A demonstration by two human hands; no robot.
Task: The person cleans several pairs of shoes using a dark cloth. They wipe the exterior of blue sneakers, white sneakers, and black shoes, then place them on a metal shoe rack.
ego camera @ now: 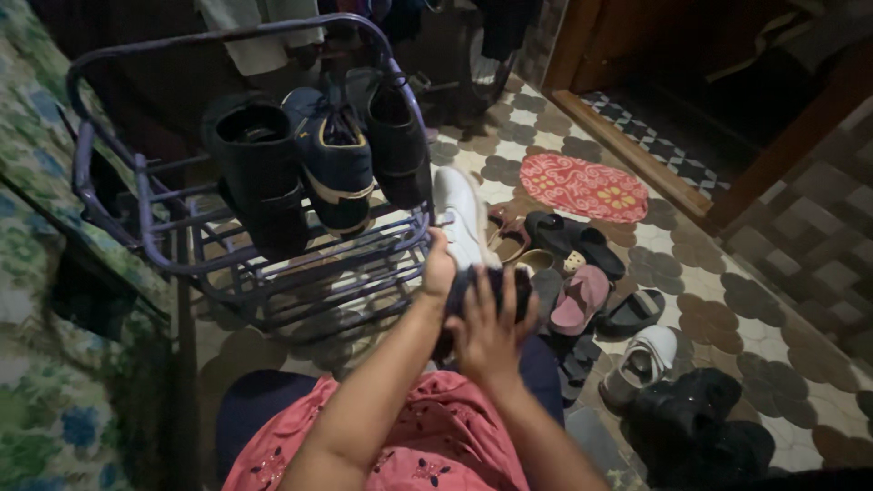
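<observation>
White shoe (461, 218) sticks up from left hand (439, 270) grip, beside rack (273, 264).
</observation>
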